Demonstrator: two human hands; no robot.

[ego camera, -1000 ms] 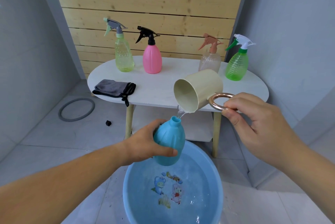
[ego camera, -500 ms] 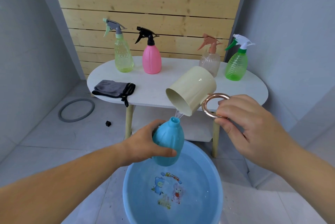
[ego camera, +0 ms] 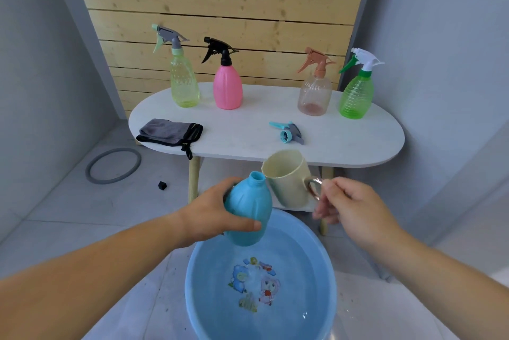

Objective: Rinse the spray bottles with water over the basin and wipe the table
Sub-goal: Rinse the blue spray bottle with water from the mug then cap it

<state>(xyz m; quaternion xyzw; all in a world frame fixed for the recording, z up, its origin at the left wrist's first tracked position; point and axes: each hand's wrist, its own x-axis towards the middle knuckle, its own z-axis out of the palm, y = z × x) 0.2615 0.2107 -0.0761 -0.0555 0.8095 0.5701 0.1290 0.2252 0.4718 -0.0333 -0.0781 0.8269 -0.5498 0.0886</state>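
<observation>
My left hand [ego camera: 209, 215] grips an uncapped blue bottle [ego camera: 248, 213], nearly upright, over the blue basin [ego camera: 327, 262] that holds water. My right hand [ego camera: 349, 210] pinches the copper handle of a cream cup [ego camera: 286, 180], now almost upright just right of the bottle's neck. The bottle's blue-grey spray head [ego camera: 289, 133] lies on the white oval table [ego camera: 352, 144]. Along the table's back stand a yellow-green bottle [ego camera: 183, 83], a pink one [ego camera: 227, 86], a clear peach one [ego camera: 315, 91] and a green one [ego camera: 356, 94]. A grey cloth [ego camera: 168, 131] lies at the table's left front.
The basin sits on the tiled floor in front of the table. A grey ring [ego camera: 113, 166] and a small black piece [ego camera: 163, 185] lie on the floor to the left. Grey walls close in on both sides; a wooden slat wall stands behind the table.
The cup has swung from tipped and pouring into the bottle back to near upright and dropped beside the bottle. The spray head on the table has come into sight.
</observation>
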